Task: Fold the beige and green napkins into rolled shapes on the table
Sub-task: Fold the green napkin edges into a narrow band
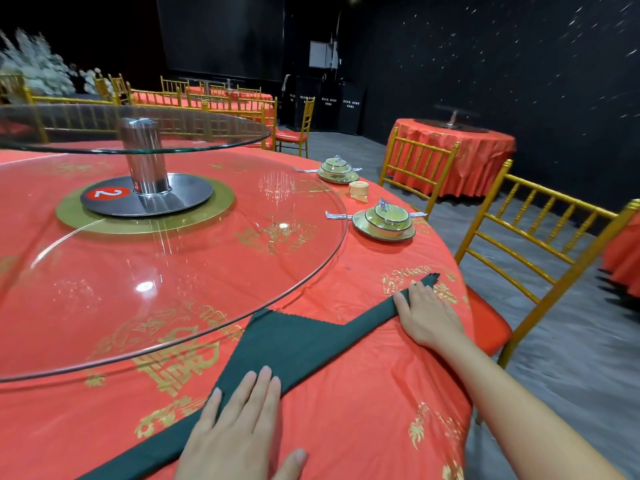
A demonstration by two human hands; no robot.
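Green napkin (294, 341) lay on the near right part of a round table, on its red tablecloth (363, 427). It was folded into a long dark band running from the near left edge to the far right, and a triangular flap pointed away toward the glass turntable (173, 271).

The left hand (239, 424), nearest, pressed the band flat with straight fingers. The right hand (429, 317), farther right, lay flat on the band near its tip, gripping nothing.

To do this fold well, both palms would likely need to keep even pressure so the band's edges stay parallel and the crease sharp, as any slack would probably loosen the roll to come.

Gold ornamental characters were printed on the cloth; they could not be read with confidence. Under the turntable, a red disc (107, 193) showed a white "2".

Farther right, the beige napkin (358, 190) stood already rolled between two place settings (384, 221) of green bowls on plates. Gold chairs (540, 237) ringed the table. By the far dark wall, black stands (325, 105) carried white writing too small to read.
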